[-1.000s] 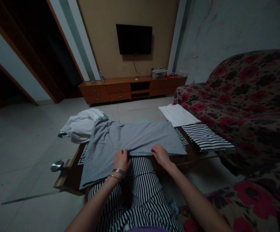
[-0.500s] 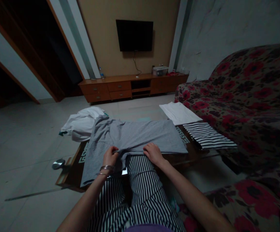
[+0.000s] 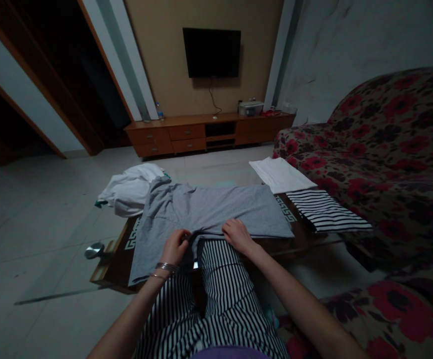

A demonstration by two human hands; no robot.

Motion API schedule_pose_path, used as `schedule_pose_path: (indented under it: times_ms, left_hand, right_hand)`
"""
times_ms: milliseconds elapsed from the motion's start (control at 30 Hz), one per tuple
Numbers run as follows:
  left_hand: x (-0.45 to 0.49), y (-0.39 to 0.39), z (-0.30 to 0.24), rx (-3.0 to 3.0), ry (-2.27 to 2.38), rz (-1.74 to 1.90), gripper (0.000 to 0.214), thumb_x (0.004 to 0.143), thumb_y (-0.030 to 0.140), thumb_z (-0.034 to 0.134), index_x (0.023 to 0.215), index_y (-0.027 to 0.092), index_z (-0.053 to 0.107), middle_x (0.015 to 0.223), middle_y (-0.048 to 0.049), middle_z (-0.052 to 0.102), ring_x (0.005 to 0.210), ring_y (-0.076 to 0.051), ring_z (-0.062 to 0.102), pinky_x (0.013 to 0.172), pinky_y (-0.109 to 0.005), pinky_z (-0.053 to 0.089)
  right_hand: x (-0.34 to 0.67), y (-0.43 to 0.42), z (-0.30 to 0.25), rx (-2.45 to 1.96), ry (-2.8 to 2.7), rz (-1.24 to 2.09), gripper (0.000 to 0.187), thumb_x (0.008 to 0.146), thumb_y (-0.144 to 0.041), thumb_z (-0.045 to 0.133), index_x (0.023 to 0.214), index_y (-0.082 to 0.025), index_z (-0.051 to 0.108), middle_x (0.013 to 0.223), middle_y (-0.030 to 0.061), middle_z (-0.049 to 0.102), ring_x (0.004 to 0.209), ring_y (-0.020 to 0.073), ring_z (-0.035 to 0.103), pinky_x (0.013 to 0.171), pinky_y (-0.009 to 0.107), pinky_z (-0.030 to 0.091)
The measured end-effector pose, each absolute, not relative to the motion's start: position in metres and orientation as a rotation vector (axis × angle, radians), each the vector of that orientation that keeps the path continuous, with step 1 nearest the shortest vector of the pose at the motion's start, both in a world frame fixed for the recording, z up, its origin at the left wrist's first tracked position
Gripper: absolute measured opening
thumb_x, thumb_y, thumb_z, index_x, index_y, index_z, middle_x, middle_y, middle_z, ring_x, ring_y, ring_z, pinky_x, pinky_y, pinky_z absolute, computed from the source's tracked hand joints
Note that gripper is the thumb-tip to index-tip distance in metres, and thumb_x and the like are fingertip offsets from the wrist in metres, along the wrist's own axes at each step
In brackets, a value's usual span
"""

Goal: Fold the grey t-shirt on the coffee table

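Note:
A grey T-shirt [image 3: 216,204] lies spread across the low coffee table [image 3: 117,267], its left part hanging over the near edge. My left hand [image 3: 176,245], with bangles at the wrist, has its fingers curled in a pinch on the shirt's near edge, where the cloth bunches. To its right, my right hand [image 3: 236,233] is closed on the same edge, fingertips on the cloth. Between the hands the fabric is gathered into small folds. Beyond the shirt's left end lies a crumpled white garment [image 3: 132,189] with green trim.
A folded white cloth [image 3: 281,174] and a folded striped garment [image 3: 326,210] lie to the right of the shirt. A flowered sofa [image 3: 391,144] runs along the right side. A wooden TV cabinet [image 3: 186,137] stands at the far wall. My striped knees [image 3: 221,264] are against the near side.
My left hand has shifted slightly right along the shirt's near edge, its fingers more curled. My right hand stays in place. The whole view has moved a little.

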State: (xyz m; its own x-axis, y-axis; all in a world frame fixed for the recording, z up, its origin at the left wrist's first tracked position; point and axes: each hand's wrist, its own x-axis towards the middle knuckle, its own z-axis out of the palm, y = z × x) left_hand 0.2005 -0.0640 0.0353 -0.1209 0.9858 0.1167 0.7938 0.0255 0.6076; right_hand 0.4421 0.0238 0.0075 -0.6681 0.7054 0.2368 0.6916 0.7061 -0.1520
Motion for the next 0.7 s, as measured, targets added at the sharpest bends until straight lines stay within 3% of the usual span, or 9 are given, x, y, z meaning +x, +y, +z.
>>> schedule_pose_path:
  times_ms: [200, 333, 433, 700]
  left_hand:
    - [0.228, -0.09, 0.014, 2.043, 2.104, 0.525, 0.031, 0.081, 0.027, 0.051, 0.111, 0.018, 0.05, 0.099, -0.0066, 0.058, 0.092, -0.021, 0.055, 0.083, -0.033, 0.043]
    - [0.224, -0.094, 0.015, 2.06, 2.213, 0.431, 0.021, 0.079, 0.01, 0.045, 0.095, 0.019, 0.054, 0.096, -0.0057, 0.056, 0.09, -0.018, 0.054, 0.078, -0.028, 0.041]
    - [0.211, -0.097, 0.021, 2.075, 2.263, 0.364, 0.016, 0.078, 0.009, 0.044, 0.085, 0.019, 0.055, 0.093, -0.0055, 0.055, 0.086, -0.018, 0.053, 0.074, -0.027, 0.039]
    - [0.218, -0.097, 0.039, 2.276, 2.089, 0.158, 0.015, 0.083, 0.019, 0.049, 0.094, 0.02, 0.059, 0.098, -0.0073, 0.055, 0.096, -0.023, 0.05, 0.078, -0.033, 0.038]
  right_hand:
    - [0.442, 0.023, 0.0, -1.084, -2.648, 0.119, 0.009, 0.085, -0.016, 0.054, 0.088, -0.019, 0.061, 0.091, 0.0055, 0.059, 0.094, 0.0195, 0.048, 0.078, 0.029, 0.032]
    - [0.444, 0.023, -0.001, -1.08, -2.648, 0.138, 0.009, 0.085, -0.015, 0.053, 0.088, -0.019, 0.061, 0.091, 0.0056, 0.059, 0.093, 0.0193, 0.048, 0.077, 0.028, 0.033]
    - [0.445, 0.022, -0.002, -1.077, -2.648, 0.116, 0.01, 0.085, -0.013, 0.052, 0.088, -0.019, 0.06, 0.091, 0.0059, 0.058, 0.093, 0.0194, 0.047, 0.077, 0.028, 0.033]
    - [0.45, 0.012, -0.012, -1.004, -2.575, 0.02, 0.013, 0.086, -0.01, 0.048, 0.086, -0.018, 0.058, 0.09, 0.0068, 0.057, 0.091, 0.0208, 0.044, 0.078, 0.03, 0.033]
